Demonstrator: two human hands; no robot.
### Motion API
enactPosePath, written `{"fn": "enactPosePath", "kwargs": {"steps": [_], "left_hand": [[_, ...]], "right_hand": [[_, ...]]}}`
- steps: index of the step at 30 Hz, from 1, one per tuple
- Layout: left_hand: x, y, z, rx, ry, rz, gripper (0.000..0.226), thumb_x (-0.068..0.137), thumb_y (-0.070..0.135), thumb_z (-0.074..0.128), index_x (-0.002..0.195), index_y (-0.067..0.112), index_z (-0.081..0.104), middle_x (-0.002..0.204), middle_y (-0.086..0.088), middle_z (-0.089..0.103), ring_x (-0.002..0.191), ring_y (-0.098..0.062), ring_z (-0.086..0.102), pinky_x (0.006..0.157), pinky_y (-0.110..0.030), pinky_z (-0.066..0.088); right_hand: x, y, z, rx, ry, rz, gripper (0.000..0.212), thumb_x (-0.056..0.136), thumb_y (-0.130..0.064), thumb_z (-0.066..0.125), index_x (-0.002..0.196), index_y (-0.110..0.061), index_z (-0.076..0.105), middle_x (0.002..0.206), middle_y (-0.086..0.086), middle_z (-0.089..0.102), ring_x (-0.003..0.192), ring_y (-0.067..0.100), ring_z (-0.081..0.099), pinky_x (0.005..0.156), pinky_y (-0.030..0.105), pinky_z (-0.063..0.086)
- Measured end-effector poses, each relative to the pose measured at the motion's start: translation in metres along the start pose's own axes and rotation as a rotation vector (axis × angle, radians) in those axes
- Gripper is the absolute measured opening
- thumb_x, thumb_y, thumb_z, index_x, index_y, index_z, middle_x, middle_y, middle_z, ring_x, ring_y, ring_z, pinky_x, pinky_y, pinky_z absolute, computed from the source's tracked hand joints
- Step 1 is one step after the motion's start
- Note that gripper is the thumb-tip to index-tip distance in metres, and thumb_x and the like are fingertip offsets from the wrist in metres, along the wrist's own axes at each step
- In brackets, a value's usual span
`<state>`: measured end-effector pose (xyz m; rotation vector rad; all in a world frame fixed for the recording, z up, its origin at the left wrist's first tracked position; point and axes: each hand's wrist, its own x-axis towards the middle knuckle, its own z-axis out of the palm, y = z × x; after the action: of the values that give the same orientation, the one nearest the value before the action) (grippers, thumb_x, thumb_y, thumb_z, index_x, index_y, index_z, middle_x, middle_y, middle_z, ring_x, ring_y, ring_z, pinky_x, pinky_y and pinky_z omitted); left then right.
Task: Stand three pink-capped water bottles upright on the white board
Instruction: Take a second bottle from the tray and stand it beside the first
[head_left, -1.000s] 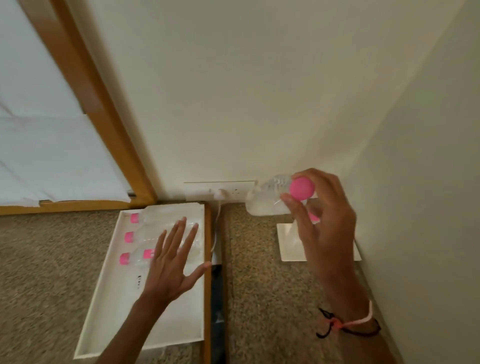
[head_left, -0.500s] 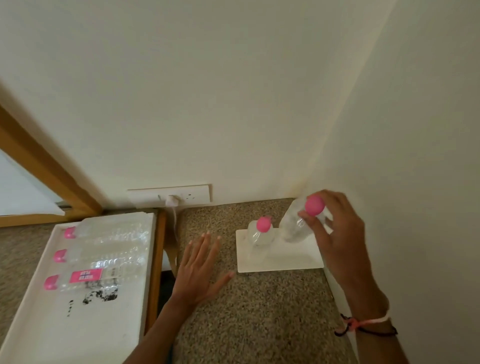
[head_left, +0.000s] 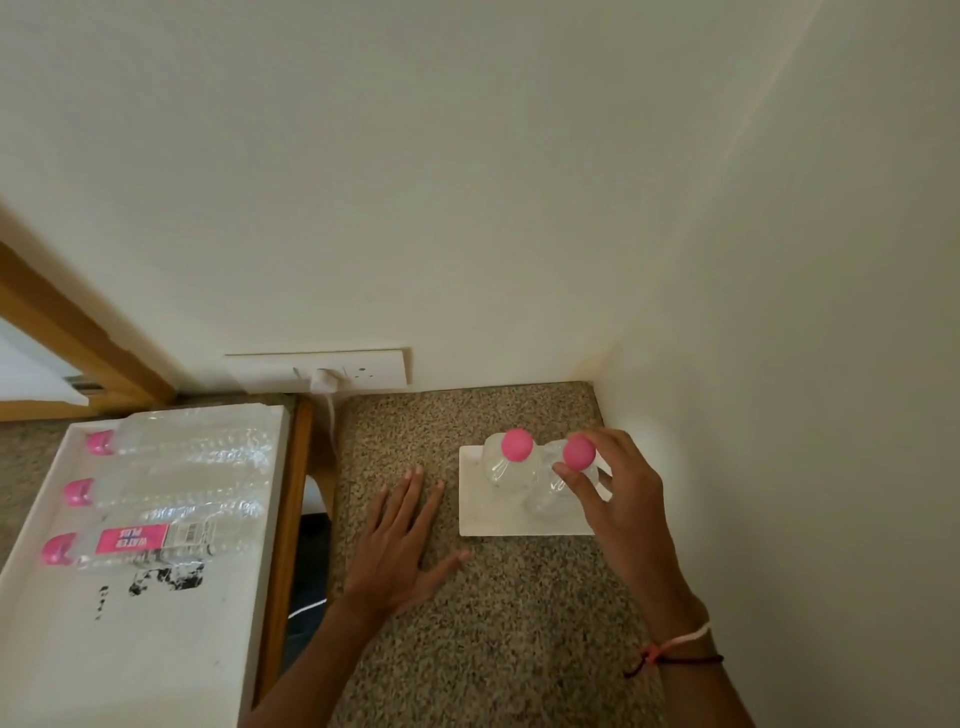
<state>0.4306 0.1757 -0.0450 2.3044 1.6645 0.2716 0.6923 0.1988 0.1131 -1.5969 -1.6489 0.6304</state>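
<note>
A small white board (head_left: 488, 525) lies on the speckled counter near the right wall. One clear bottle with a pink cap (head_left: 516, 445) stands upright at the board's back left. Right beside it a second pink-capped bottle (head_left: 578, 453) stands nearly upright on the board, and my right hand (head_left: 618, 493) grips it by the neck just under the cap. My left hand (head_left: 400, 540) rests flat on the counter left of the board, fingers spread, holding nothing. Three more pink-capped bottles (head_left: 176, 488) lie on their sides in a white tray (head_left: 156, 649) at the left.
A wall socket with a white plug and cable (head_left: 324, 378) sits at the back, above a dark gap between the tray's wooden edge (head_left: 283, 545) and the counter. Walls close in behind and to the right of the board.
My right hand has brought the second bottle from a tilt down onto the board beside the first one. My left hand stays flat on the counter. The camera has turned slightly.
</note>
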Motion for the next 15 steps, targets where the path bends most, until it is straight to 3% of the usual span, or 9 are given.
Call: {"fn": "enactPosePath", "kwargs": {"steps": [4,7,9,12,15], "left_hand": [[-0.005,-0.003,-0.020,-0.026,0.041,0.022,0.094,0.092,0.081,0.034,0.160,0.017,0.026,0.170,-0.014,0.013,0.158,-0.029,0.011,0.123,-0.052,0.014],[-0.014,-0.012,-0.051,-0.060,0.103,0.029,0.095,0.092,0.081,0.034,0.161,0.019,0.021,0.171,-0.012,0.010,0.158,-0.025,0.005,0.125,-0.055,0.016],[-0.023,-0.019,-0.078,-0.068,0.142,0.030,0.096,0.091,0.082,0.032,0.162,0.019,0.016,0.171,-0.012,0.006,0.159,-0.024,0.000,0.126,-0.055,0.013],[-0.050,-0.041,-0.120,-0.112,0.236,0.058,0.094,0.093,0.078,0.035,0.161,0.015,0.021,0.171,-0.015,0.011,0.158,-0.027,0.006,0.126,-0.056,0.014],[-0.085,-0.079,-0.155,-0.075,0.321,0.058,0.091,0.094,0.073,0.041,0.159,0.010,0.026,0.169,-0.017,0.015,0.158,-0.030,0.010,0.125,-0.057,0.017]], "right_hand": [[0.002,-0.008,0.003,-0.013,0.033,0.034,0.031,0.088,-0.019,0.075,0.118,-0.018,0.064,0.116,-0.002,0.063,0.107,0.018,0.061,0.092,0.044,0.057],[0.001,-0.021,0.001,-0.079,0.041,0.065,0.043,0.083,-0.019,0.080,0.122,-0.013,0.063,0.119,0.005,0.064,0.107,0.021,0.061,0.090,0.023,0.048],[-0.003,-0.039,-0.001,-0.148,0.125,0.052,0.049,0.080,-0.018,0.082,0.123,-0.008,0.062,0.120,0.013,0.062,0.105,0.021,0.058,0.086,0.021,0.040],[-0.017,-0.085,0.012,-0.181,0.339,-0.043,0.040,0.083,-0.018,0.081,0.117,-0.005,0.065,0.119,0.016,0.062,0.106,0.027,0.057,0.088,0.011,0.037],[-0.035,-0.139,0.047,-0.105,0.403,-0.175,0.027,0.086,-0.015,0.078,0.108,-0.004,0.067,0.110,0.011,0.063,0.103,0.021,0.056,0.089,0.012,0.040]]}}
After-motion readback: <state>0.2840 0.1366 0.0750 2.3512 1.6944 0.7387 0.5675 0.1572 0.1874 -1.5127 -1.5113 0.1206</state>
